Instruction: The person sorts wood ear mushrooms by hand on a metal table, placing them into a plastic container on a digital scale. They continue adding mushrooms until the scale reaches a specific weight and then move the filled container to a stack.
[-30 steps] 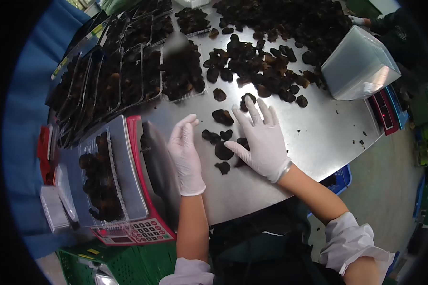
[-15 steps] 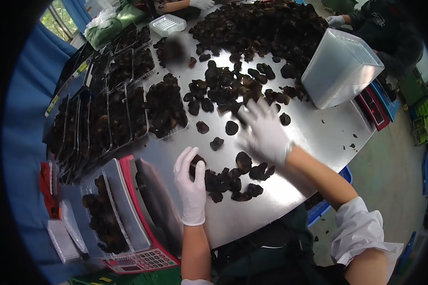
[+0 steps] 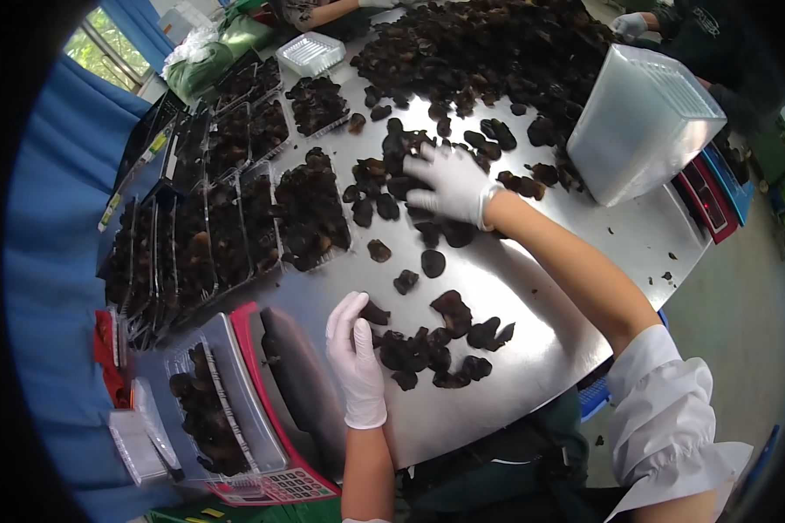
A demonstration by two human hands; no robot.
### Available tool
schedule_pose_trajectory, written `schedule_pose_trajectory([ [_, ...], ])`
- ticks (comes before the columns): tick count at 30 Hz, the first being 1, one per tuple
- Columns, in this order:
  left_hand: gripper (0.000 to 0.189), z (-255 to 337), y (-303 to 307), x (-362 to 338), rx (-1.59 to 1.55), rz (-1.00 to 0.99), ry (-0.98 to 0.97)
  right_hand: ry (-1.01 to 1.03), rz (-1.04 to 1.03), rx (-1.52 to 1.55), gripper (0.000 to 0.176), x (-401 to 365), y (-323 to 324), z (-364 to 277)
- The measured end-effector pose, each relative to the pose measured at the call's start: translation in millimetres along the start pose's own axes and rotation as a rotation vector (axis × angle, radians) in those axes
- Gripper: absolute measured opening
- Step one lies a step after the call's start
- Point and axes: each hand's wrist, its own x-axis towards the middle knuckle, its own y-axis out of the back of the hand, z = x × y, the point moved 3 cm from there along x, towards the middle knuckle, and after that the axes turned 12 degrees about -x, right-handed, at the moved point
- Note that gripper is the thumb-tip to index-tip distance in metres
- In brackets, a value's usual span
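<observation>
My left hand [image 3: 355, 362], white-gloved, is curled on the near side of the steel table. A dark wood ear mushroom [image 3: 374, 312] sticks out at its fingertips and looks gripped there. Just right of it lies a small group of wood ear mushrooms [image 3: 419, 349]. My right hand [image 3: 449, 186], gloved too, rests with spread fingers over loose mushrooms [image 3: 373, 177] in the middle of the table, covering part of them. What lies under its palm is hidden.
Left, a pink scale [image 3: 275, 410] bears a clear tray of mushrooms [image 3: 208, 410]. Rows of filled trays [image 3: 310, 209] stand beyond. At the back are a big mushroom heap [image 3: 488, 52] and an unfilled tray [image 3: 310, 54]. Stacked clear trays [image 3: 641, 126] stand right, near a co-worker's gloved hand [image 3: 630, 25].
My right hand has moved left and slightly farther from me onto the loose mushrooms. My left hand has stayed nearly in place. The whole view has shifted slightly.
</observation>
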Motion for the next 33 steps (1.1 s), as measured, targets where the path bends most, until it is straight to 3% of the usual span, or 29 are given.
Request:
schedule_pose_trajectory([
  [1, 0.029, -0.7, 1.7, 1.3, 0.007, 0.008, -0.003, 0.097, -0.069, -0.034, 0.060, -12.5, 7.9, -16.0],
  [2, 0.029, -1.8, 2.1, 0.8, -0.035, 0.022, 0.003, 0.157, 0.091, 0.044, 0.056, -31.2, 10.8, -27.7],
  [3, 0.030, -2.9, 2.3, -0.7, -0.079, 0.037, 0.013, 0.177, -0.033, 0.117, 0.051, -50.5, 35.3, -46.1],
  [6, 0.031, 3.4, -0.6, 1.3, -0.129, 0.071, 0.054, 0.382, 0.061, 0.045, 0.039, -115.6, 55.6, -75.0],
  [8, 0.031, 2.2, -3.1, 2.7, -0.130, 0.070, 0.066, 0.432, -0.218, 0.153, 0.034, -128.9, 66.4, -76.2],
  [10, 0.031, 0.2, -3.7, 4.3, -0.131, 0.066, 0.085, 0.276, -0.056, 0.316, 0.031, -108.9, 77.6, -65.3],
  [11, 0.030, 0.4, -4.1, 5.3, -0.049, 0.034, 0.049, 0.262, 0.282, 0.285, 0.027, -91.6, 74.2, -56.9],
  [12, 0.030, 1.4, -5.0, 6.1, 0.031, 0.002, 0.009, 0.166, 0.201, 0.435, 0.024, -63.5, 79.2, -48.2],
  [13, 0.031, 3.9, -6.0, 6.5, 0.062, -0.005, 0.011, 0.113, 0.287, 0.465, 0.024, -33.3, 70.0, -41.5],
  [14, 0.031, 2.6, -7.4, 6.7, 0.063, -0.003, 0.008, 0.146, 0.375, 0.329, 0.030, -6.0, 60.5, -34.9],
  [15, 0.031, -0.4, -7.3, 5.3, 0.040, 0.006, 0.023, 0.096, 0.231, 0.254, 0.038, 21.0, 52.2, -33.8],
  [16, 0.031, -2.1, -5.8, 3.9, 0.019, 0.016, 0.039, 0.086, 0.340, 0.253, 0.052, 46.3, 32.3, -35.8],
  [17, 0.031, -1.7, -4.4, 2.8, 0.028, 0.015, 0.039, 0.118, 0.389, 0.051, 0.065, 62.5, 20.1, -37.9],
  [18, 0.030, -1.2, -3.9, 2.5, 0.031, 0.007, 0.033, 0.199, 0.400, -0.058, 0.064, 70.7, 20.9, -48.4],
  [20, 0.030, -1.5, -2.5, 5.2, 0.034, 0.005, 0.016, 0.274, -0.143, 0.101, 0.054, 75.6, 11.5, -50.7],
  [21, 0.030, -2.7, -1.4, 5.1, 0.005, 0.010, 0.032, 0.388, -0.034, 0.065, 0.036, 73.6, 4.9, -44.9],
  [22, 0.030, -3.9, -1.4, 4.7, -0.026, 0.019, 0.052, 0.377, -0.034, 0.195, 0.021, 68.0, 13.2, -43.5],
  [23, 0.030, -0.8, -0.9, 5.1, -0.025, 0.030, 0.067, 0.375, 0.048, 0.349, 0.011, 49.8, 22.3, -40.9],
  [24, 0.030, -2.3, 0.4, 5.6, -0.030, 0.036, 0.073, 0.452, 0.004, 0.440, 0.007, 33.5, 30.1, -37.1],
  [26, 0.030, -4.4, 0.2, 5.5, -0.018, 0.037, 0.049, 0.340, -0.358, 0.626, 0.013, -12.9, 58.2, -32.1],
  [28, 0.030, -3.7, -1.8, 6.6, -0.043, 0.041, 0.075, 0.351, -0.383, 0.637, 0.027, -42.1, 79.8, -21.8],
  [30, 0.029, -2.2, -3.6, 6.3, -0.068, 0.043, 0.084, 0.376, -0.109, 0.856, 0.034, -50.2, 65.9, -1.6],
  [32, 0.030, 0.3, -4.7, 7.1, -0.051, 0.060, 0.063, 0.119, 0.110, 0.411, 0.052, -47.6, 58.8, 3.5],
  [33, 0.031, -1.6, -4.3, 6.1, -0.038, 0.054, 0.038, 0.122, 0.125, 0.169, 0.057, -49.2, 42.7, 1.1],
])
